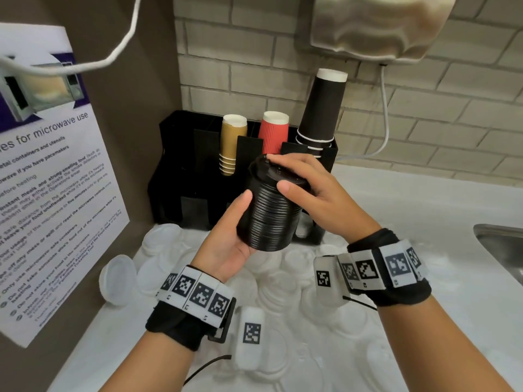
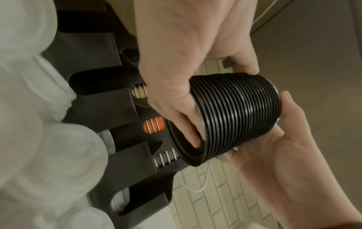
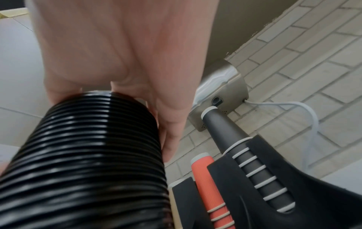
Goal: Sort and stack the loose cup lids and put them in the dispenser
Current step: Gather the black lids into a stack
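Holding a tall black stack (image 1: 271, 206) of lids with both hands, in the air just in front of the dispenser (image 1: 181, 176). Left hand (image 1: 230, 236) cups the stack's lower end from below, thumb up along its side. Right hand (image 1: 317, 190) grips the upper end, fingers curled over the top lid, thumb on the side. Left wrist view shows one lid at the right-hand end sitting slightly off the rest, fingers tucked under it, so probably being seated or squared up; judgement only.

Dispenser stands at the counter's (image 1: 410, 199) back edge against the brick wall, left of the sink (image 1: 501, 250). Its rear slots hold cups: tan (image 1: 230, 142), red (image 1: 273, 132), black (image 1: 321, 108), rightmost. Front lid bays look dark; contents mostly unclear, though something pale shows in the lower right bay.

Progress: black lids look sorted and stacked, not yet in the dispenser. White lids (image 1: 271, 281) lie loose and scattered over the counter's front and left part, below the hands, one (image 1: 117, 278) leaning on the left wall. So roughly midway at best: black stack needs dropping into a bay, then all white lids need gathering, stacking and loading.
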Tool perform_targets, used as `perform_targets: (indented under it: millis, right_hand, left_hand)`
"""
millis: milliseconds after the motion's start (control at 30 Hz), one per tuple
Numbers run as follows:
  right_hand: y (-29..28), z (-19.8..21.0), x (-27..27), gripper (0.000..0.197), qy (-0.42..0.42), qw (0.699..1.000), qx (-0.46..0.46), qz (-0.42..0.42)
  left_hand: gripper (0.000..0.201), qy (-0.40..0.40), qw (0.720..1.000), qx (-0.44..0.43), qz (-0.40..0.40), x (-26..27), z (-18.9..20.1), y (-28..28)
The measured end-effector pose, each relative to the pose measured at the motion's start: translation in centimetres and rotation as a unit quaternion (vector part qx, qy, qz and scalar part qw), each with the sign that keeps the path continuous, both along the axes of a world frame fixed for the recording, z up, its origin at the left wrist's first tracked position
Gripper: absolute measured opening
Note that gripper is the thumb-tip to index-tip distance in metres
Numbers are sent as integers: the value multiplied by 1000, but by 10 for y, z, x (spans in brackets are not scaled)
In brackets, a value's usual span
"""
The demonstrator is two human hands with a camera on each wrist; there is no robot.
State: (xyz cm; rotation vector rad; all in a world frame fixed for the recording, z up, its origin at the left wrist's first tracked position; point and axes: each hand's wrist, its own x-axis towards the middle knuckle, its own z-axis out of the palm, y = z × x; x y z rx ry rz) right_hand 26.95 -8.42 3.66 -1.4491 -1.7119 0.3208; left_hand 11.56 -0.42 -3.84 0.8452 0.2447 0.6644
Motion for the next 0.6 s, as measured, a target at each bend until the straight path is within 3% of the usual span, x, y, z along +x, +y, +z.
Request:
perform_targets:
  millis: [100,300,367,433,500,600]
  right_hand:
    - [7,-1,-11,43,2,1000,7,4]
    - [26,14,-31,40,-18,998,18,62]
    - [32,21,-29,27,56,995,9,79]
    - [37,24,-23,14,125,992,-22,3]
    - [39,15,-17,19,14,993,-109,-44]
    - [37,-11,-35,11,-232,938,-239,97]
  left_hand:
    - [69,4,1000,16,20,-10,-4,5]
    - [44,0,998,27,52,-33,-7,21]
    - [43,9,997,36,68,-43,-2,28]
    - [43,8,996,41,85,-56,7,35]
    - [47,-2,994,45,104,-70,19,42]
    - [52,-14,990,50,129,-85,38,51]
